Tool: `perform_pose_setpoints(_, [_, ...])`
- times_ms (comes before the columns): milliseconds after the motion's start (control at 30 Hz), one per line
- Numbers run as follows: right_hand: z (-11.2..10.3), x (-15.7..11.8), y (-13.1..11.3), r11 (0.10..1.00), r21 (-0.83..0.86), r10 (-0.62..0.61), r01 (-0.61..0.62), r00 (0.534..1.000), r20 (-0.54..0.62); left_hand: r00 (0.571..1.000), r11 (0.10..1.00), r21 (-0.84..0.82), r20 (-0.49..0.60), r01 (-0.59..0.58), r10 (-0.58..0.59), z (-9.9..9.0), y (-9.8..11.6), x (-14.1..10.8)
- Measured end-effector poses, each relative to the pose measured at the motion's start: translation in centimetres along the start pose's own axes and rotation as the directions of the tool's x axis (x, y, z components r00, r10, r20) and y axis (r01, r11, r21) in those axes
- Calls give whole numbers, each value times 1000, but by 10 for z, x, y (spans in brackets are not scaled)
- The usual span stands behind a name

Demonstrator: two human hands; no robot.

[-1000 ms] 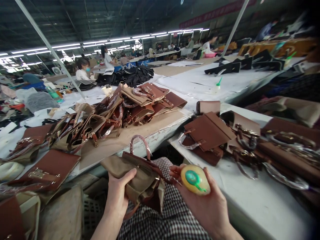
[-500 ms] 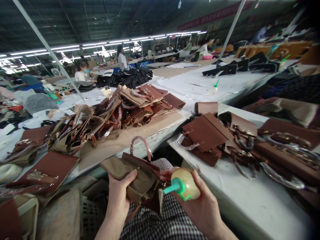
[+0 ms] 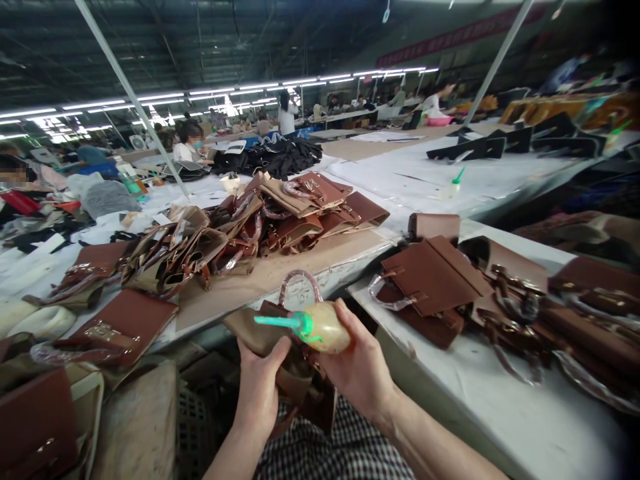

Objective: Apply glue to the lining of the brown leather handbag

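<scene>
My left hand grips a brown handbag by its khaki lining, the thumb lying on top. The bag rests over my lap, its plastic-wrapped handle standing up at the far side. In my right hand is a squeeze bottle with yellowish contents and a green nozzle. It is held sideways above the bag, the nozzle pointing left over the lining. The bottle and my right hand hide part of the bag.
A heap of brown handbags lies on the table ahead. More brown bags lie on the white table at right. Another green-tipped bottle stands farther back. A person sits across the table.
My right hand has raised the bottle and moved it left over the bag, and its nozzle now points more level. The view has shifted, so the surroundings sit farther right.
</scene>
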State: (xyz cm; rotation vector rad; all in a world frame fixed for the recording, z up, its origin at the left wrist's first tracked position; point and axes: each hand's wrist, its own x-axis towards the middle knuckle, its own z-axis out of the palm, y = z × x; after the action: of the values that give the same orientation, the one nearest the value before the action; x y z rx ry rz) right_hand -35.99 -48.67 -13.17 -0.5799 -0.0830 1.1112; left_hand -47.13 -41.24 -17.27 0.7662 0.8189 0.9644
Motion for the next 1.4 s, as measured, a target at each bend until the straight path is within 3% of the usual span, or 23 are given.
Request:
perform_pose_setpoints(100, [17, 11, 10, 1000, 12, -11, 11, 1000, 7, 999, 999, 31, 11, -37, 36, -2, 0, -1])
perform_pose_setpoints(200, [30, 14, 13, 998, -24, 53, -52, 997, 54, 995, 996, 67, 81, -59, 54, -5, 2, 0])
perform_pose_setpoints(300, [36, 17, 9, 988, -90, 138, -128, 984, 110, 988, 993, 102, 143, -64, 49, -7, 8, 1])
perform_pose_setpoints(433, [39, 24, 5, 970, -150, 205, -191, 975, 84, 981, 981, 167, 182, -101, 70, -6, 13, -1])
perform_pose_setpoints(600, [47, 30, 18, 943, -178, 288, -280, 957, 20, 974, 891, 392, 90, -229, 210, -9, 2, -6])
perform_pose_setpoints(700, [54, 29, 28, 952, -186, 237, -245, 969, -62, 966, 814, 535, 17, -227, 258, -10, -6, -1])
perform_pose_setpoints(867, [57, 22, 28, 969, -132, 210, -207, 978, 9, 963, 869, 416, 88, -267, 253, -11, -6, 7])
perform_pose_setpoints(933, [52, 17, 19, 969, -95, 236, -230, 970, 60, 964, 894, 362, 137, -264, 229, -13, 0, 8])
perform_pose_setpoints(1033, [41, 6, -5, 971, -85, 230, -223, 970, 82, 976, 911, 352, 120, -214, 183, -16, 13, 12])
perform_pose_setpoints(1233, [2, -22, -52, 962, -257, 83, -95, 995, -57, 992, 960, 264, -55, -97, 115, -25, 35, 21])
perform_pose_setpoints(1400, [-49, -38, -58, 979, -201, 8, -44, 984, -179, 997, 949, 315, -76, 26, -2, -50, 60, 11])
